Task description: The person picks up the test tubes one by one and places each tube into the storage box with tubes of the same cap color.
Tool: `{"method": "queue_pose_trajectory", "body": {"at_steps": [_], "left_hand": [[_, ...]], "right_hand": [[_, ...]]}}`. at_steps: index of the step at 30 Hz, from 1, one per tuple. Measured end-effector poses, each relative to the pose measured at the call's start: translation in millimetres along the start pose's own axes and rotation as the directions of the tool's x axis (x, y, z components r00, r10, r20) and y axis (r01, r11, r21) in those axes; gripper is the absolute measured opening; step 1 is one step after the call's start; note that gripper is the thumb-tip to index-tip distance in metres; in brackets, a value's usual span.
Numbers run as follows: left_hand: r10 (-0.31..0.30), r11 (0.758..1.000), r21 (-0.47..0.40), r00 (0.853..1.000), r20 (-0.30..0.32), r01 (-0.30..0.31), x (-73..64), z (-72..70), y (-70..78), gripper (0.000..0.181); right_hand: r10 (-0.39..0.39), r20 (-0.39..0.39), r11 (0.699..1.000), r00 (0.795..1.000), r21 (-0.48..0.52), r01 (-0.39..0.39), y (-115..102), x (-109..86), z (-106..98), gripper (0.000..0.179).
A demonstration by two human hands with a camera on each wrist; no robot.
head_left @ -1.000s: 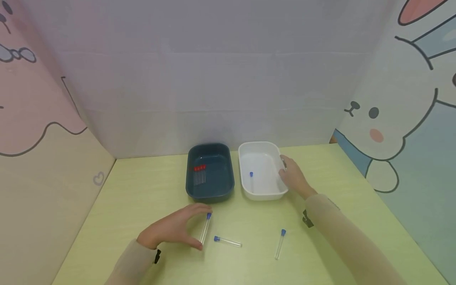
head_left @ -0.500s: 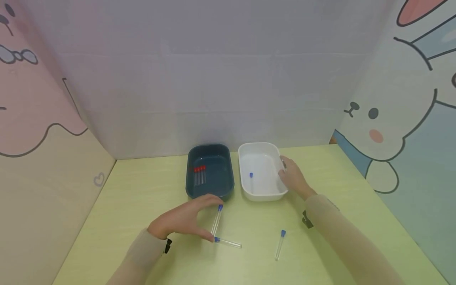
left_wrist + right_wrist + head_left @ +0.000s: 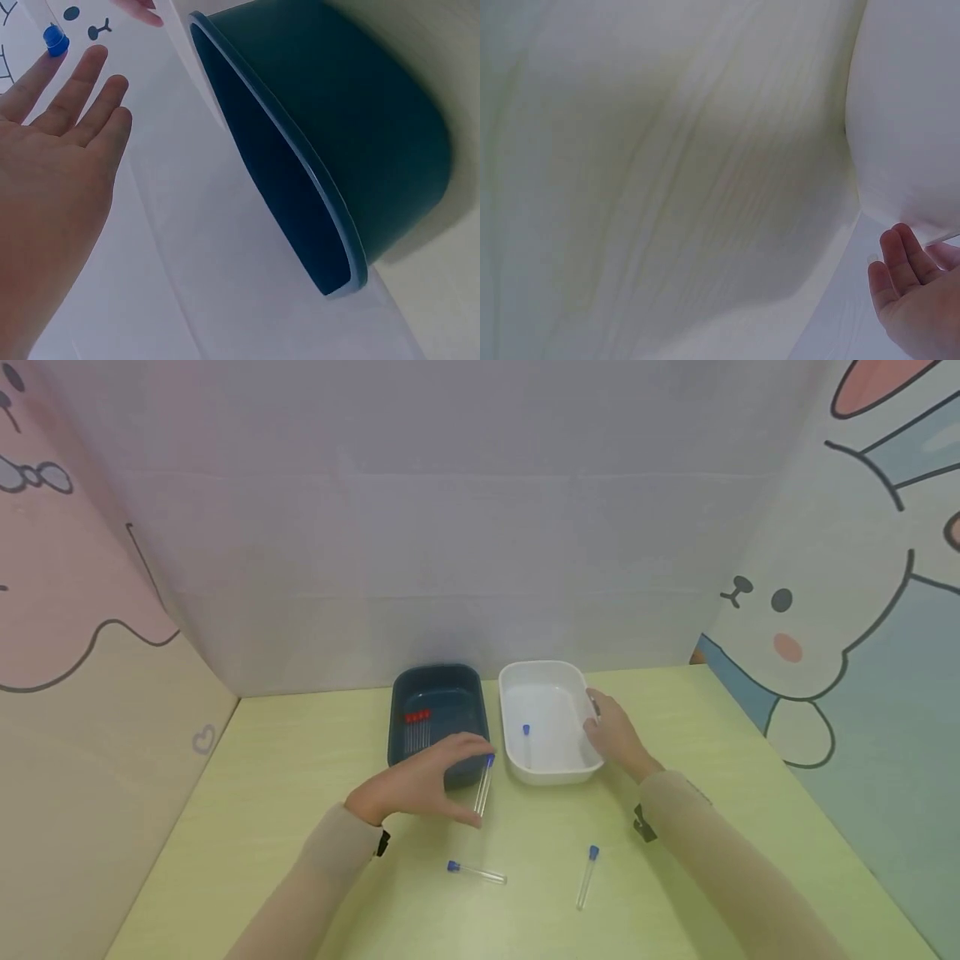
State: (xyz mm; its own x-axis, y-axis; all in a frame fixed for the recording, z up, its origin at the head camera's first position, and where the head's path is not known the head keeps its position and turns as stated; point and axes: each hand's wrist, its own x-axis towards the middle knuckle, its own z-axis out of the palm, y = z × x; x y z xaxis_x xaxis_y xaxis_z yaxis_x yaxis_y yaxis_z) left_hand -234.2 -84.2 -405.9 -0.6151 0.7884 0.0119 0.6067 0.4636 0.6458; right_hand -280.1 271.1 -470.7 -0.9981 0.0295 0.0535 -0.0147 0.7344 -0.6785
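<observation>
Between thumb and index finger my left hand pinches a clear test tube with a blue cap, in front of the dark blue tray's near right corner. In the left wrist view the blue cap sits at the index fingertip, the other fingers extended. My right hand holds the right rim of the white tray, thumb on the inner side; the right wrist view shows its fingers against the tray's outer wall. One blue-capped test tube lies inside the white tray.
The dark blue tray holds several red-capped tubes. Two blue-capped test tubes lie on the yellow-green table in front. A pale wall stands close behind both trays.
My left hand has moved forward and to the right with the test tube, from the table's near left to beside the dark blue tray. The right hand stays on the white tray.
</observation>
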Motion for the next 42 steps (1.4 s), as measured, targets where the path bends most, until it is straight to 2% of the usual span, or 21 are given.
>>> {"method": "queue_pose_trajectory", "body": {"at_steps": [9,18,26,30,35,42], "left_hand": [[-0.067,0.998,-0.013,0.998,-0.002,0.067,31.7,0.0,5.9,0.095],[-0.052,0.998,0.018,0.997,-0.055,0.053,62.4,2.8,3.1,0.094],[-0.145,0.989,-0.006,0.986,-0.081,0.145,88.4,8.1,3.4,0.094],[-0.17,0.985,-0.022,0.982,-0.079,0.169,99.2,13.1,5.3,0.092],[-0.18,0.984,-0.016,0.981,-0.075,0.18,110.1,20.3,3.1,0.091],[-0.168,0.986,-0.001,0.983,-0.077,0.168,124.8,22.9,-3.7,0.092]], "right_hand": [[0.005,0.004,1.0,1.0,-0.016,-0.005,-2,-2.1,-1,0.063],[0.02,0.007,1.0,1.0,-0.001,-0.02,-3,-1.2,0,0.064],[0.014,0.004,1.0,1.0,-0.009,-0.014,-2,-0.8,0,0.064],[0.022,0.007,1.0,1.0,-0.005,-0.022,-2,-0.5,-1,0.064],[0.026,0.004,1.0,1.0,-0.004,-0.026,-2,0.4,0,0.064],[0.017,-0.006,1.0,1.0,-0.004,-0.017,1,1.1,1,0.063]]}}
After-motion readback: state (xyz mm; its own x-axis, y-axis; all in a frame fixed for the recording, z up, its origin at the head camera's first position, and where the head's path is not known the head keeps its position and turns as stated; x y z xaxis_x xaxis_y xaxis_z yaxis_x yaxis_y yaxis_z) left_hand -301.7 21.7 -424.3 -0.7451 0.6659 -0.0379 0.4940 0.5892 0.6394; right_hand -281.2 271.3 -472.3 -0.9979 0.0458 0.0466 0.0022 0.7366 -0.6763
